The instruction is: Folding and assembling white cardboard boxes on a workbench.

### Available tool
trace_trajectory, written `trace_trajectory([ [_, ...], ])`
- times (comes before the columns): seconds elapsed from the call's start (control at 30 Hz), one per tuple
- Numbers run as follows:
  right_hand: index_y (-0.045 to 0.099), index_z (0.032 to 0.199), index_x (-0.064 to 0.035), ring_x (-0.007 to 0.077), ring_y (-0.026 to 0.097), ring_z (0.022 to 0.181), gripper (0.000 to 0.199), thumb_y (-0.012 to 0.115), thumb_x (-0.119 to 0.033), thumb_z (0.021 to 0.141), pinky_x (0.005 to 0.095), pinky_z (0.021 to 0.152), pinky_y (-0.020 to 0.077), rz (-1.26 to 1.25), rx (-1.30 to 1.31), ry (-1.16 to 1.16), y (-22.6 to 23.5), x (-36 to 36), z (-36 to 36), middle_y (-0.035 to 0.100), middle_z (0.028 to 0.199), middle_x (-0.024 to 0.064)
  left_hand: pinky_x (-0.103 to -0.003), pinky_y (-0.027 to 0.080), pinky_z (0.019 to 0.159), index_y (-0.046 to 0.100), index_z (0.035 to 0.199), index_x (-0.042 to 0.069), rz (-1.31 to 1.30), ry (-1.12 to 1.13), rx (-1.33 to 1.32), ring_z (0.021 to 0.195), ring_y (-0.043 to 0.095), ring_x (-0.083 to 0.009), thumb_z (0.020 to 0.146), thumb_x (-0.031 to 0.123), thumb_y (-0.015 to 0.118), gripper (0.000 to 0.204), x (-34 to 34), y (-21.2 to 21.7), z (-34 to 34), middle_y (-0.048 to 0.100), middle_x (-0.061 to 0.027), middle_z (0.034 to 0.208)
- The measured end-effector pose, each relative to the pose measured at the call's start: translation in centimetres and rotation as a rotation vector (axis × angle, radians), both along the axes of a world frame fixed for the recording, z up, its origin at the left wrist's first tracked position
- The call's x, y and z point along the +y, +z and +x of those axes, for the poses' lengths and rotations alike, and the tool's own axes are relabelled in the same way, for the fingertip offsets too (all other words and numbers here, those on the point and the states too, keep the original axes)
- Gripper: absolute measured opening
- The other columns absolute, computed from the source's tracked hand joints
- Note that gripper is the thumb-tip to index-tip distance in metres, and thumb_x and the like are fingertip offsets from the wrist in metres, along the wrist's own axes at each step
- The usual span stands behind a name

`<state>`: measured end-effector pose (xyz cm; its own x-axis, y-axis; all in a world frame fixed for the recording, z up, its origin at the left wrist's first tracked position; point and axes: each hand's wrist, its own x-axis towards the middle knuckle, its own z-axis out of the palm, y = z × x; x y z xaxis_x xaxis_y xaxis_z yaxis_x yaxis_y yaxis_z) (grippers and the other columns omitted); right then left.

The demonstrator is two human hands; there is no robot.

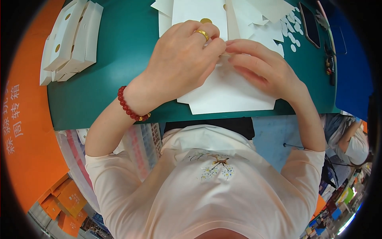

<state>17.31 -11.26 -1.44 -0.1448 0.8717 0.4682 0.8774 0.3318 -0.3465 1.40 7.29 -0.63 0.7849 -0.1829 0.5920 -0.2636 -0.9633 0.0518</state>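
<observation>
My left hand (185, 59), with a gold ring and a red bead bracelet, is curled above white card on the table. Its fingers pinch together, and what is between them is too small to make out. Facing it, my right hand (260, 65) has its fingers loosely bent and apart, the tips beside the left fingertips. A thin pale edge shows between the two hands. Beneath them lies a flat white card sheet (230, 95) with notched corners. Beyond my left knuckles, a gold round spot (205, 20) shows on another white card piece (191, 8).
White boxes (65, 40) with gold dots are stacked at the left of the green table (123, 44). At the right are white discs (293, 30), a phone (309, 24) and pens (330, 63). An orange panel (28, 99) stands at left; another person (350, 139) is at right.
</observation>
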Motion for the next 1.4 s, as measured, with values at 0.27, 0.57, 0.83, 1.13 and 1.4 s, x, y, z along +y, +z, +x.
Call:
trace_trajectory([
  [0.27,0.063,0.102,-0.0056,0.0259,0.068,0.096,0.023,0.075,0.001,0.084,0.0316,0.081,0.0563,0.000,0.090,-0.134,0.3,1.4,0.4,0.067,0.113,0.0083,-0.043,0.050,0.103,0.064,0.107,0.010,-0.174,-0.089,0.261,0.130,0.055,-0.0352,0.072,0.009,0.085,0.040,3.6,3.5,-2.0,0.062,-0.0079,0.132],
  [0.57,0.057,0.092,-0.0056,0.0248,0.064,0.085,0.022,0.077,-0.002,0.081,0.0325,0.073,0.0543,-0.049,0.047,-0.317,1.3,3.3,-1.7,0.063,0.098,0.0080,-0.036,0.054,0.093,0.063,0.094,0.006,-0.328,-0.090,0.216,0.117,0.066,-0.0285,0.081,0.005,0.080,0.022,5.9,1.3,-2.3,0.070,-0.0082,0.118],
  [0.83,0.058,0.093,-0.0048,0.0254,0.064,0.094,0.021,0.077,-0.004,0.083,0.0336,0.077,0.0541,-0.013,-0.013,-0.251,0.8,4.0,-1.2,0.062,0.103,0.0082,-0.029,0.057,0.077,0.065,0.094,0.005,-0.374,-0.075,0.126,0.092,0.070,-0.0196,0.083,0.009,0.080,0.020,5.6,0.1,-1.5,0.072,-0.0065,0.108],
  [1.13,0.063,0.095,-0.0031,0.0259,0.067,0.103,0.019,0.075,0.003,0.082,0.0322,0.084,0.0553,-0.014,0.096,-0.078,2.2,1.3,0.1,0.069,0.110,0.0094,-0.029,0.058,0.069,0.071,0.085,0.006,-0.264,-0.147,-0.032,0.084,0.070,-0.0224,0.076,0.009,0.084,0.017,2.9,1.1,-1.8,0.073,-0.0061,0.090],
  [1.4,0.067,0.097,0.0011,0.0295,0.070,0.095,0.020,0.075,0.006,0.080,0.0326,0.080,0.0575,0.041,0.122,-0.071,1.3,-1.7,-2.0,0.071,0.108,0.0152,-0.039,0.057,0.083,0.072,0.103,0.003,-0.091,-0.107,-0.072,0.101,0.069,-0.0284,0.078,0.007,0.081,0.027,-0.8,-1.4,-4.0,0.073,-0.0090,0.107],
])
